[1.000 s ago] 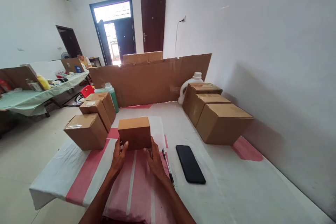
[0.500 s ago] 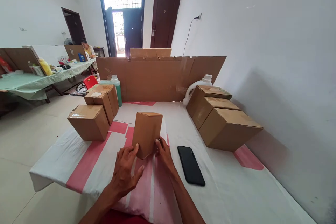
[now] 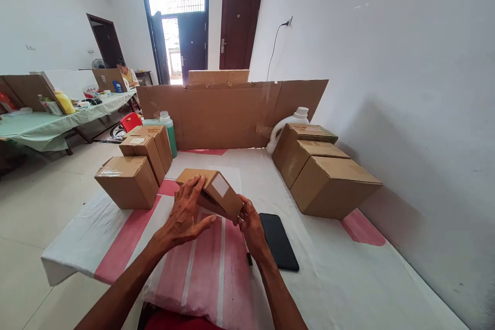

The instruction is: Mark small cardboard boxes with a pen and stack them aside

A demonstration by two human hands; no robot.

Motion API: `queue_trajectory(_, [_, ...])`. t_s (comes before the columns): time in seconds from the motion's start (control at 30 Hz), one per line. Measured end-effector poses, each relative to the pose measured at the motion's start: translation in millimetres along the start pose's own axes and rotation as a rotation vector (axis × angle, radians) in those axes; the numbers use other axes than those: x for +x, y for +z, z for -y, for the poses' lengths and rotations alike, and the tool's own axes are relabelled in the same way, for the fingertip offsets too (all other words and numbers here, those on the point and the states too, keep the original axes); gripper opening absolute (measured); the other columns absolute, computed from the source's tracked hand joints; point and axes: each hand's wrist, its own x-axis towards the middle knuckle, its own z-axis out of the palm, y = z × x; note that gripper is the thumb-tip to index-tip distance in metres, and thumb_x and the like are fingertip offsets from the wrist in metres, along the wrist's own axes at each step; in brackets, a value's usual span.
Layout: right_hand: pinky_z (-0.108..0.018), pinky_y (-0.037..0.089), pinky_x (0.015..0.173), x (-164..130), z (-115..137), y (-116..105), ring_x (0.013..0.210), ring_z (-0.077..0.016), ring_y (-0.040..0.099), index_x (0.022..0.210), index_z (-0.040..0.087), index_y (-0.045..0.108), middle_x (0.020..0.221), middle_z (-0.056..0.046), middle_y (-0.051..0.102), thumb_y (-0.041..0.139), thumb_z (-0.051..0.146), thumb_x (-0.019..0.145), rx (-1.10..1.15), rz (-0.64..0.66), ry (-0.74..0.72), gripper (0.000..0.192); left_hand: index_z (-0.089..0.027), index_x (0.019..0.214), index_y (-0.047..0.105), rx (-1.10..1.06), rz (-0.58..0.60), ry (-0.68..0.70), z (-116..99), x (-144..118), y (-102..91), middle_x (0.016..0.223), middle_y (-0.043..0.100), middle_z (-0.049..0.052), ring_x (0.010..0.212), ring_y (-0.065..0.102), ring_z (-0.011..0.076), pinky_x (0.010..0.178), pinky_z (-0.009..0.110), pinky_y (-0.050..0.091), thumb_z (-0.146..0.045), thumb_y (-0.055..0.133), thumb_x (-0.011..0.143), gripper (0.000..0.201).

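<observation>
Leftmost on the surface (image 3: 96,232), which is covered in a white cloth with pink stripes, stands a row of three sealed cartons (image 3: 127,180), with a green bottle (image 3: 169,131) just behind them. Nearer the middle, the left hand (image 3: 185,214) lies spread across the near face of the small cardboard box (image 3: 216,193), fingers (image 3: 195,191) open and flat rather than curled, so its grip is a loose press on the box and not a clasp. That box is tilted, one end lifted off the cloth and a pale label showing on its upper face; it sits at the centre of the surface, just in front of the person. It looks light and stiff (the hands tip it with little sign of strain), its plain cardboard dry and not slippery, though thin walls of that kind would likely dent under a hard pinch. A hold across two opposite faces, or under the lower edge with a palm steadying the top, seems the safest way to take it. The right hand (image 3: 251,224) meets the box at its lower right corner, fingers partly curled about that edge, so it supports and holds the box there. Just below this hand a pen (image 3: 250,260) pokes out, and right beside it lies a black phone (image 3: 278,241). Further right stands a second row of three cartons (image 3: 332,185) with a white jug (image 3: 288,124) behind them, near the wall.
</observation>
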Motion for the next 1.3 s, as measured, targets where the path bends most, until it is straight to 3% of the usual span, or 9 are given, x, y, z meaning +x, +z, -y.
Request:
queue_trajectory(0.2, [-0.034, 0.054, 0.078, -8.7, 41.7, 4.4, 0.097, -0.0248, 0.065, 0.143, 0.021, 0.05, 0.132, -0.013, 0.065, 0.071, 0.066, 0.08, -0.179, -0.035, -0.08, 0.081, -0.033, 0.165, 0.013, -0.178, -0.038, -0.082, -0.2, 6.6, -19.2, 0.152, 0.042, 0.012, 0.141, 0.039, 0.0315, 0.119, 0.052, 0.032, -0.048, 0.059, 0.097, 0.083])
queue_trajectory(0.3, [-0.035, 0.054, 0.077, -7.9, 48.1, 5.3, 0.095, -0.0276, 0.066, 0.134, 0.017, 0.057, 0.122, -0.014, 0.07, 0.079, 0.064, 0.071, -0.285, -0.051, -0.043, 0.081, -0.033, 0.163, 0.022, -0.174, -0.041, -0.103, -0.2, 0.6, -24.6, 0.141, 0.047, 0.011, 0.132, 0.045, 0.0303, 0.115, 0.05, 0.038, -0.045, 0.064, 0.094, 0.082])
queue_trajectory(0.43, [-0.03, 0.049, 0.066, -6.5, 37.7, 0.2, 0.086, -0.0244, 0.065, 0.111, 0.018, 0.069, 0.099, -0.008, 0.073, 0.074, 0.067, 0.077, -0.185, 0.018, 0.031, 0.059, -0.033, 0.158, 0.035, -0.275, 0.005, -0.197, 5.4, -15.3, -23.5, 0.126, 0.054, 0.009, 0.118, 0.055, 0.028, 0.107, 0.049, 0.046, -0.043, 0.067, 0.091, 0.075])
queue_trajectory(0.57, [-0.026, 0.033, 0.048, -9.9, 17.0, -3.1, 0.056, -0.0134, 0.046, 0.088, 0.016, 0.07, 0.068, 0.0, 0.06, 0.067, 0.074, 0.078, -0.183, 0.094, 0.18, 0.059, -0.032, 0.15, 0.042, -0.645, 0.059, -0.389, 16.9, -33.0, -10.3, 0.144, 0.05, 0.011, 0.132, 0.053, 0.0306, 0.107, 0.047, 0.048, -0.045, 0.069, 0.089, 0.068])
queue_trajectory(0.73, [-0.026, 0.031, 0.048, -13.6, 5.9, 5.5, 0.054, -0.0128, 0.047, 0.09, 0.015, 0.071, 0.069, -0.001, 0.061, 0.062, 0.079, 0.077, -0.28, 0.179, 0.25, 0.067, -0.031, 0.155, 0.029, -0.867, 0.089, -0.658, 23.6, -46.6, 8.7, 0.143, 0.054, 0.013, 0.119, 0.065, 0.0295, 0.099, 0.046, 0.054, -0.051, 0.071, 0.086, 0.083])
queue_trajectory(0.87, [-0.029, 0.042, 0.056, -12.5, 6.4, 6.0, 0.064, -0.0177, 0.057, 0.085, 0.019, 0.068, 0.077, -0.005, 0.067, 0.044, 0.086, 0.083, -0.477, 0.143, 0.244, 0.071, -0.033, 0.161, 0.022, -0.937, 0.057, -0.715, 22.5, -58.7, 12.6, 0.144, 0.055, 0.012, 0.124, 0.063, 0.0292, 0.103, 0.044, 0.053, -0.05, 0.07, 0.087, 0.09])
queue_trajectory(0.97, [-0.034, 0.047, 0.071, -18.4, 8.0, -5.5, 0.08, -0.0246, 0.066, 0.087, 0.021, 0.063, 0.084, -0.009, 0.07, 0.04, 0.073, 0.095, -0.725, 0.012, 0.264, 0.058, -0.033, 0.16, 0.027, -0.957, -0.017, -0.748, 24.1, -72.9, 12.3, 0.145, 0.056, 0.012, 0.121, 0.065, 0.0302, 0.099, 0.044, 0.056, -0.05, 0.07, 0.087, 0.087])
queue_trajectory(1.13, [-0.046, 0.046, 0.082, -42.4, 7.8, -27.6, 0.101, -0.0401, 0.07, 0.086, 0.017, 0.063, 0.094, -0.024, 0.073, 0.066, 0.035, 0.089, -1.06, -0.085, 0.391, 0.019, -0.033, 0.157, 0.031, -0.97, -0.147, -0.82, 28.2, -95.0, 17.7, 0.143, 0.059, 0.011, 0.128, 0.061, 0.0328, 0.099, 0.046, 0.056, -0.053, 0.072, 0.085, 0.086])
queue_trajectory(1.3, [-0.036, 0.047, 0.072, -50.6, -0.3, -34.7, 0.085, -0.033, 0.073, 0.06, 0.021, 0.054, 0.074, -0.013, 0.072, 0.067, 0.024, 0.08, -1.04, -0.012, 0.414, 0.024, -0.033, 0.163, 0.011, -1.071, -0.082, -0.798, 22.9, -104.5, 34.0, 0.152, 0.049, 0.014, 0.133, 0.058, 0.0339, 0.103, 0.048, 0.053, -0.052, 0.078, 0.079, 0.109])
